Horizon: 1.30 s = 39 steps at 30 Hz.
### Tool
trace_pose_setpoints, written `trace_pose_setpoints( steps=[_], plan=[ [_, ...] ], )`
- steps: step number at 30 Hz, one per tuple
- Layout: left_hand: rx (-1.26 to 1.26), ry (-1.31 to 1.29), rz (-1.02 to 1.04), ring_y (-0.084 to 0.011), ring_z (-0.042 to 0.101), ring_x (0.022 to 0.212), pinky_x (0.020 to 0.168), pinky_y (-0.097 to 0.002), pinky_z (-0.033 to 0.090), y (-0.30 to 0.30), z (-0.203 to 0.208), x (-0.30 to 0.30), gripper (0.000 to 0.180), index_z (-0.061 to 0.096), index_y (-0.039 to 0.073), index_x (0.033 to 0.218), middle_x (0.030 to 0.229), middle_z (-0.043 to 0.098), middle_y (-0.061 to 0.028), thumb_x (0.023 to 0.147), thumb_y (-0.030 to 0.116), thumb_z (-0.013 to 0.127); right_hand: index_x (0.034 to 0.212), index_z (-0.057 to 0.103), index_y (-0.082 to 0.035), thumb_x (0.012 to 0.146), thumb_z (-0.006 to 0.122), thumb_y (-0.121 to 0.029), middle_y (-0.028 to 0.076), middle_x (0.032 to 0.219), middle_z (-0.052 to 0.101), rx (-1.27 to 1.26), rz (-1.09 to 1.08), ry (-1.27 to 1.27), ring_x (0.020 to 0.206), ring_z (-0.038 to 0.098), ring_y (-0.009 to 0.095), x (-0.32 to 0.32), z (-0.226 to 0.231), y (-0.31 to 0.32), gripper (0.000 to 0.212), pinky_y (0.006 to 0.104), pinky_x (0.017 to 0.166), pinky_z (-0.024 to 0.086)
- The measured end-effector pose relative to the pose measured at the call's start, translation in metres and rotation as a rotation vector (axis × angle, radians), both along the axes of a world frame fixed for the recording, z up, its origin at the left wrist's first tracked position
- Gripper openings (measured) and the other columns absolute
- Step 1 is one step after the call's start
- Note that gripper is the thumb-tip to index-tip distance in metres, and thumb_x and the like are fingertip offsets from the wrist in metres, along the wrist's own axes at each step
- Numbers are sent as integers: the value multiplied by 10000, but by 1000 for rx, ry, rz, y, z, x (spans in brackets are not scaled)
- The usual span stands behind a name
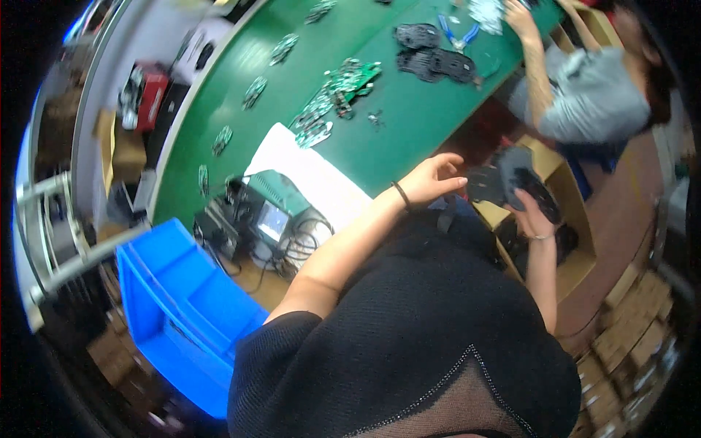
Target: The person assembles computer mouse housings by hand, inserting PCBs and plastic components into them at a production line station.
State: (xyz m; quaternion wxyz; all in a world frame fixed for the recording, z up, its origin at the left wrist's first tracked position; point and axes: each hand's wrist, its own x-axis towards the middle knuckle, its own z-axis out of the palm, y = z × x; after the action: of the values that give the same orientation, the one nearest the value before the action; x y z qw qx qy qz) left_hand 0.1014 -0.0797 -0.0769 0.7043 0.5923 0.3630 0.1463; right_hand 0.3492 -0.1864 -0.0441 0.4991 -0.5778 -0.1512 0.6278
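So there's a dark plastic casing (531,182) just over an open cardboard box (582,237), with the right hand (537,221) gripping it. Left hand (432,182) is empty, fingers loosely spread, near the box. Next to that's a green tabletop (405,135) with circuit boards (343,91) heaped on it, plus more black casings (431,55) by a co-worker (595,95). Blue bin (219,303) off to the left.

No text or number readable, pale rectangular screen (273,220) on black boxy device (250,206) beside blue plastic bin (157,252), any characters on it too blurred to tell
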Motion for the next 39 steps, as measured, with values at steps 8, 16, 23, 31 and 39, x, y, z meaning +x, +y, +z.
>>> trace_pose_setpoints(
  steps=[8, 16, 23, 31, 39],
  plan=[
    [-517, 18, 904, -259, 332, 1202, 842, -488, 401, -14, -12, -99, 729, 209, 187, 1353, 1278, 358, -103, 791, 349, 645, 1329, 339, -234, 787, 543, 22, 37, 1144, 499, 24, 904, 151, 947, 523, 157, -164, -16, 172, 632, 341, 710, 516],
    [-644, 73, 1254, -110, 448, 822, 715, -319, 406, -62, -38, -125, 452, 515, 92, 1094, 924, 513, 28, 778, 384, 654, 1008, 534, 16, 761, 612, -97, 113, 947, 598, -413, 1470, 177, 834, 613, 213, -261, -76, 241, 282, 395, 648, 548],
    [-647, -338, 1452, -156, 596, 813, 703, -319, 498, -84, -54, -119, 119, 555, 70, 930, 900, 606, -45, 827, 111, 598, 1001, 516, 1, 781, 565, -103, 129, 980, 601, -678, 1429, 402, 893, 609, 247, -282, -107, 242, 249, 458, 779, 506],
    [-444, -325, 1533, -163, 580, 904, 807, -316, 473, -98, -60, -134, 247, 513, 9, 1069, 996, 600, -78, 824, -26, 518, 1072, 555, -90, 736, 619, -533, 71, 979, 610, -634, 1518, -27, 827, 605, 188, -289, -79, 236, 561, 338, 653, 533],
    [-796, -817, 1514, -135, 471, 728, 557, -238, 394, -105, -27, -144, 499, 468, 100, 1187, 894, 515, -32, 803, 397, 583, 911, 584, 80, 696, 631, -570, 207, 866, 618, 153, 1826, -765, 799, 633, 272, -276, -55, 235, 687, 353, 649, 533]
  ],
)
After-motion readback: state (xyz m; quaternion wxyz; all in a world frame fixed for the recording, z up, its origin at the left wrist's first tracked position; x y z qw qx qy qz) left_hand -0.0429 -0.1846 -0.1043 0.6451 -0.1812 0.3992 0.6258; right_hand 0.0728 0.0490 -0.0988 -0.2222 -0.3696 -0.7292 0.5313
